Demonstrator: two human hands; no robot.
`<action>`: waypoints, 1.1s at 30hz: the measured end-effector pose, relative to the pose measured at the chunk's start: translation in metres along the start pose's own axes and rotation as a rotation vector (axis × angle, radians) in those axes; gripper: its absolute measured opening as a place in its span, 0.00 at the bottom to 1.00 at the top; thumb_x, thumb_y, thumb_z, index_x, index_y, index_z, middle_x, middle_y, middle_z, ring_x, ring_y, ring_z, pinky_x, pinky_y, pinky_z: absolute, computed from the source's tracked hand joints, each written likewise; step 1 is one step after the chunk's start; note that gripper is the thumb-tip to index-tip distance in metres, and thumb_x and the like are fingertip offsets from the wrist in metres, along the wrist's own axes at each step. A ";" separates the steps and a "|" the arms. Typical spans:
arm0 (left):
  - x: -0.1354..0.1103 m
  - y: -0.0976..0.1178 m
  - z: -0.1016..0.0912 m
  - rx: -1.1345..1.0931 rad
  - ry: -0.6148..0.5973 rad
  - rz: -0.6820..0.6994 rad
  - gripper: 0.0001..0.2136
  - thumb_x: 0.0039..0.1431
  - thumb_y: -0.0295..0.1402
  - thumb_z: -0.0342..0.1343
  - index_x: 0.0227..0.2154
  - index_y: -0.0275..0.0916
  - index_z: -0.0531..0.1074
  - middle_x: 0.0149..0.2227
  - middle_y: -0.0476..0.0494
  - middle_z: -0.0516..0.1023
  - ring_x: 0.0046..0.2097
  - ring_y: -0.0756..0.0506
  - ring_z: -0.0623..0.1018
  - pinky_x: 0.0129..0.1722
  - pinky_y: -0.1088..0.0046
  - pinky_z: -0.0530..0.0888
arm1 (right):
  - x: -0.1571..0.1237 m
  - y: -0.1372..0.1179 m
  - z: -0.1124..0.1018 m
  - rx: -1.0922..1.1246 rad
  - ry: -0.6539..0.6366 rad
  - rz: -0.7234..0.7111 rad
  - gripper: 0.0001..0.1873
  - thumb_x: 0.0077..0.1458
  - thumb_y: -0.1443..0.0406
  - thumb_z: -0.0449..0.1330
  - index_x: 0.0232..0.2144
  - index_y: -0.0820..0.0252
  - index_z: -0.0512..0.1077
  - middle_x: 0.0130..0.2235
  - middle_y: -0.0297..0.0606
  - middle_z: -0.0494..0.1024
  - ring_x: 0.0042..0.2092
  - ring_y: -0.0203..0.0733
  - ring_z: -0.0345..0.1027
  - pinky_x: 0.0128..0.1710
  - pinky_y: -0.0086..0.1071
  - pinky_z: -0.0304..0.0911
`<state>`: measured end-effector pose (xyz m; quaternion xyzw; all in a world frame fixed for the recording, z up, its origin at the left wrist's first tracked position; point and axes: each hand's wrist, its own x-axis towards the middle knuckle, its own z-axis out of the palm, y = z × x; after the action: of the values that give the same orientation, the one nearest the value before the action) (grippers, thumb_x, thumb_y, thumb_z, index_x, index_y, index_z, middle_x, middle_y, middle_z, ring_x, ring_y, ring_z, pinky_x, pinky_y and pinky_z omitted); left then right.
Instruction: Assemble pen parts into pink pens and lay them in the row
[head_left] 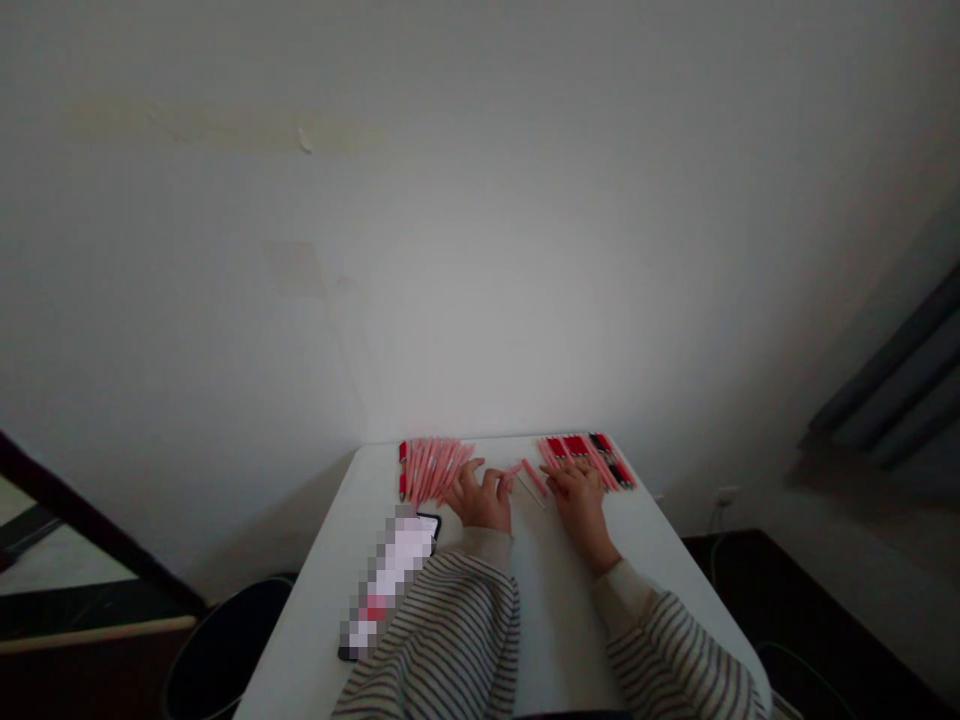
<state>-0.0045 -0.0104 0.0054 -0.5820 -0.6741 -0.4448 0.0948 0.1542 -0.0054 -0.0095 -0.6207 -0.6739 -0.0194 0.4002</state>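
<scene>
My left hand (484, 502) is over the middle of the table, thumb and forefinger closed on a short pink pen part (512, 470), perhaps a cap. Its other fingers are near a fanned row of pink pens (429, 470). My right hand (579, 495) has its fingertips bent together at a pink pen barrel (532, 476); the exact grip is partly hidden. Between the hands lies a thin white stick (534, 491) that looks like a pen refill. Beyond my right hand is a second row of pens (576, 447), pink with red and black parts.
A phone (394, 570) with a blurred screen lies on the white table (555, 600), left of my left forearm. The table's far edge meets a pale wall (480, 300). A dark bin (225, 650) stands on the floor at the left.
</scene>
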 end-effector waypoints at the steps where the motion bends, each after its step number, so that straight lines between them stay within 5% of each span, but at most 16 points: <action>1: 0.000 0.000 -0.001 0.018 0.013 -0.008 0.07 0.53 0.40 0.57 0.26 0.45 0.76 0.46 0.46 0.73 0.52 0.42 0.67 0.58 0.51 0.53 | 0.000 0.001 0.001 -0.006 0.006 0.000 0.14 0.57 0.64 0.54 0.43 0.48 0.77 0.43 0.38 0.76 0.49 0.50 0.56 0.50 0.44 0.48; 15: 0.003 -0.004 -0.005 0.228 -0.010 -0.068 0.15 0.59 0.41 0.48 0.27 0.38 0.74 0.47 0.39 0.72 0.51 0.38 0.66 0.57 0.45 0.54 | -0.001 0.003 0.002 0.019 0.048 -0.022 0.14 0.57 0.64 0.52 0.39 0.50 0.77 0.44 0.40 0.76 0.49 0.49 0.57 0.51 0.44 0.48; 33: 0.001 -0.003 -0.007 0.339 -0.111 -0.101 0.10 0.55 0.35 0.51 0.31 0.36 0.74 0.48 0.37 0.70 0.54 0.36 0.64 0.57 0.43 0.57 | -0.002 0.000 0.003 0.000 0.000 0.008 0.13 0.54 0.62 0.56 0.41 0.50 0.76 0.43 0.40 0.76 0.49 0.51 0.58 0.50 0.46 0.48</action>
<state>-0.0097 -0.0146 0.0088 -0.5469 -0.7719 -0.2962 0.1315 0.1529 -0.0054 -0.0124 -0.6235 -0.6714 -0.0176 0.4003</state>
